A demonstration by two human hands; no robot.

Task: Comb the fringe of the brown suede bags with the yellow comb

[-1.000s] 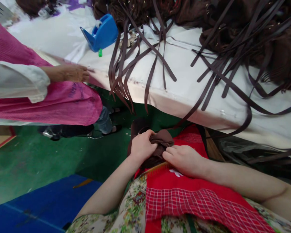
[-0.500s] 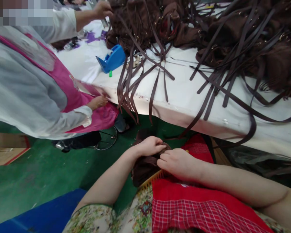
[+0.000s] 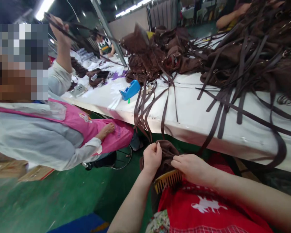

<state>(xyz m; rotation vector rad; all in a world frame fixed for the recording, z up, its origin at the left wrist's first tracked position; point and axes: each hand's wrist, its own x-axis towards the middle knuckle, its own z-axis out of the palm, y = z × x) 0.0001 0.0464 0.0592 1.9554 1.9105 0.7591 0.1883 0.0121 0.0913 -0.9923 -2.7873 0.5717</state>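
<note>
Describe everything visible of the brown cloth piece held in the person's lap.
The brown cloth piece is dark, soft and matte, bunched into a rumpled mound with folds. It sits below the table edge, above a yellow comb-like rim and the red apron. The left hand pinches its upper left fold; the right hand lays its fingertips on its right side. Its lower part is hidden.

Both bare forearms reach forward from the lower edge and meet low in the middle. The left hand (image 3: 152, 157) shows its back to the camera, wrist straight, fingers curled down and thumb pressed against them in a tight pinch. The right hand (image 3: 191, 166) lies palm down just beside it, fingers stretched toward the left one, thumb hidden beneath.
</note>
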